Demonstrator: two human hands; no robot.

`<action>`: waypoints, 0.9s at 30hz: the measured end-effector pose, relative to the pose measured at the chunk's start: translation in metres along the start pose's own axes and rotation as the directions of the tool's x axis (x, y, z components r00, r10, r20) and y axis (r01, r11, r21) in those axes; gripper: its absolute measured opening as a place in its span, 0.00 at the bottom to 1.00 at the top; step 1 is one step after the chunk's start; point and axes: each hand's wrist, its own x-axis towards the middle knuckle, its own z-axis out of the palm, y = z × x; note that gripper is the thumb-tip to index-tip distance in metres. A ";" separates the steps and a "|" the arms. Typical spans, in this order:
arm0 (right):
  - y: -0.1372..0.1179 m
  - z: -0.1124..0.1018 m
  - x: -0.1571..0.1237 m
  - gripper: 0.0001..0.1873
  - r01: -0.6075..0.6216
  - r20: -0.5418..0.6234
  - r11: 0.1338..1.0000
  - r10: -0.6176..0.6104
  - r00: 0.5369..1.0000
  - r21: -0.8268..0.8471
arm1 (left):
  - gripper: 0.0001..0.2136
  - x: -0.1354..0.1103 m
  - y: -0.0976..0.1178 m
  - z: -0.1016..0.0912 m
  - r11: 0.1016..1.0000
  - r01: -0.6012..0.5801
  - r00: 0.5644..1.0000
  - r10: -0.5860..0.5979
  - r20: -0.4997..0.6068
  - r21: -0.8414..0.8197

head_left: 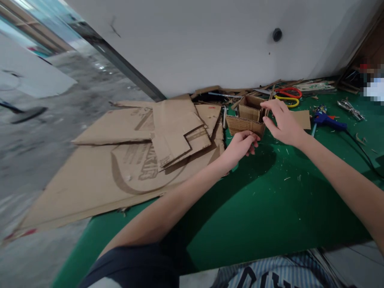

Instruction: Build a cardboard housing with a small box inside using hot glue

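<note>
A small open-topped cardboard box (245, 125) with an upright piece inside is on the far part of the green table. My left hand (242, 147) is closed at its lower front edge, thumb and fingers curled together near the corner. Around the box's right wall, my right hand (283, 122) has its thumb and fingers bent, gripping that side. The fingertips of both hands are partly hidden. A flat cardboard piece (301, 119) lies just beyond my right hand. Beside it rests a blue glue gun (330, 121) with a black cord.
Large flattened cardboard sheets (90, 176) cover the left of the green table (270, 208) and overhang its edge. Scissors (289, 96) with red and yellow handles lie near the white wall (210, 44), among cardboard scraps. A clear plastic-wrapped item (350, 110) is at right.
</note>
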 end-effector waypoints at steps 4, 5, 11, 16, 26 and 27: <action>0.000 -0.001 -0.014 0.18 0.019 0.036 0.999 -0.017 0.999 -0.037 | 0.09 -0.004 0.001 0.007 0.999 0.013 0.999 -0.012 0.033 -0.033; 0.000 0.000 -0.018 0.18 0.021 0.048 0.998 -0.018 0.999 -0.051 | 0.09 -0.004 0.001 0.008 1.000 0.006 0.999 -0.005 0.036 -0.023; 0.002 0.012 -0.041 0.25 0.126 0.094 0.965 -0.107 0.990 -0.229 | 0.12 -0.008 0.000 0.003 0.816 -0.205 0.975 0.219 0.039 0.541; 0.001 0.023 -0.044 0.24 0.142 0.113 0.940 -0.111 0.987 -0.312 | 0.14 -0.015 0.002 0.003 0.363 -0.157 0.948 0.315 0.038 0.918; 0.006 0.030 -0.049 0.27 0.120 0.068 0.958 -0.106 0.992 -0.260 | 0.15 -0.012 -0.010 0.000 0.124 -0.208 0.845 0.522 0.115 0.970; 0.007 0.031 -0.050 0.28 0.124 0.058 0.962 -0.113 0.992 -0.245 | 0.16 -0.011 -0.012 -0.002 0.091 -0.222 0.811 0.570 0.132 0.971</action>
